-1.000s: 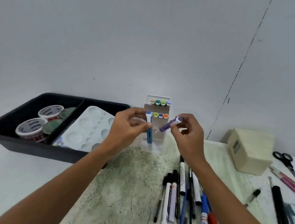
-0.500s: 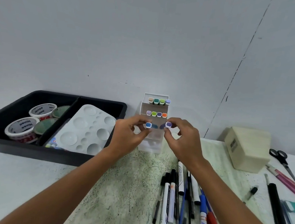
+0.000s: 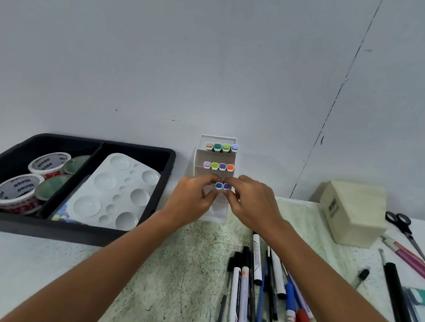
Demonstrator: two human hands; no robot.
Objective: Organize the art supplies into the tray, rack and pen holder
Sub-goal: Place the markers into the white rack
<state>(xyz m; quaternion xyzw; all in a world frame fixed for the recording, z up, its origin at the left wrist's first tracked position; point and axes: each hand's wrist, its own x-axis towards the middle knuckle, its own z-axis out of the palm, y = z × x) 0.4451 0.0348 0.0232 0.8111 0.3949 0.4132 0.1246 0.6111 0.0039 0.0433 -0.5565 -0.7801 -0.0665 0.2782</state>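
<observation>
A white tiered marker rack (image 3: 216, 158) stands against the wall, its top two rows each filled with coloured marker caps. On its third tier sit a blue-capped marker (image 3: 219, 185) and a purple-capped marker (image 3: 227, 186) side by side. My left hand (image 3: 192, 200) pinches the blue marker's end with curled fingers. My right hand (image 3: 250, 202) pinches the purple one the same way. The rack's lower part is hidden behind both hands.
A black divided tray (image 3: 76, 232) at left holds paint tubs (image 3: 16, 190) and a white palette (image 3: 112, 193). Several pens and markers (image 3: 259, 285) lie loose at front right. A cream box (image 3: 353, 214), scissors (image 3: 403, 226), and more pens (image 3: 411, 260) lie at far right.
Both hands lowered the blue and purple markers into the rack's third tier and brought them together; the caps now sit side by side at the middle.
</observation>
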